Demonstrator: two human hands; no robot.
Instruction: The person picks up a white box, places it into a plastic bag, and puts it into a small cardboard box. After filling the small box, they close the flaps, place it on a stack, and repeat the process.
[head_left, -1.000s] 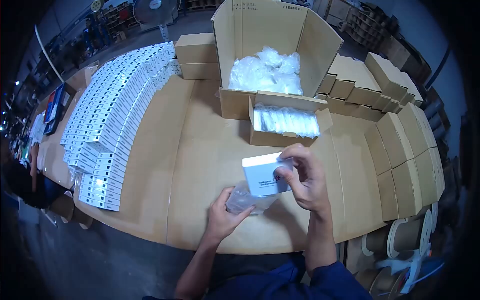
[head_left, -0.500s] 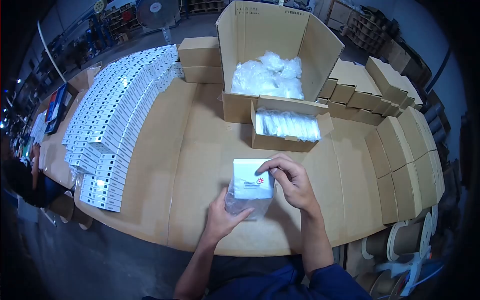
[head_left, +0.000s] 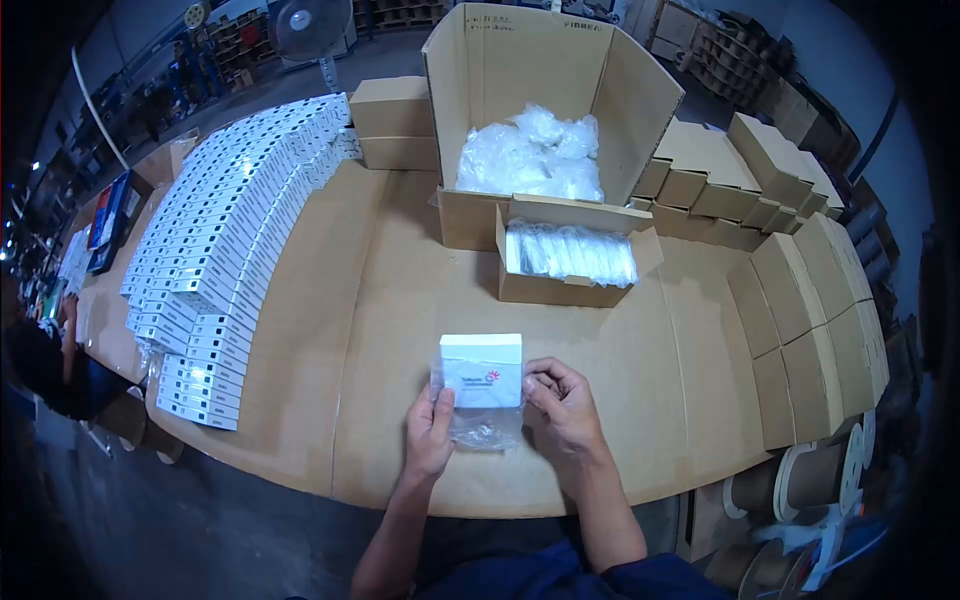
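Note:
A small white box [head_left: 480,376] with printed text and a red logo sits partly inside a clear plastic bag [head_left: 488,432]. Its top end sticks out above the bag's edge, and the loose lower part of the bag hangs crumpled below. My left hand [head_left: 428,438] grips the bagged box by its left side, thumb across the front. At the right side, my right hand [head_left: 567,405] is closed in a pinch on the bag's edge. Just beyond, an open carton [head_left: 565,291] holds a row of plastic-wrapped packs [head_left: 570,252].
A large open carton [head_left: 535,75] filled with clear plastic bags [head_left: 530,160] stands behind. White boxes [head_left: 215,240] are stacked at left, brown cartons [head_left: 815,340] at right. Another person [head_left: 45,350] sits at far left. Cable spools [head_left: 810,480] stand below the table's right edge.
Both hands and the box have shifted left and slightly nearer to me. My right hand moved from the box's top to the bag's right edge, and the bag now reaches higher around the box.

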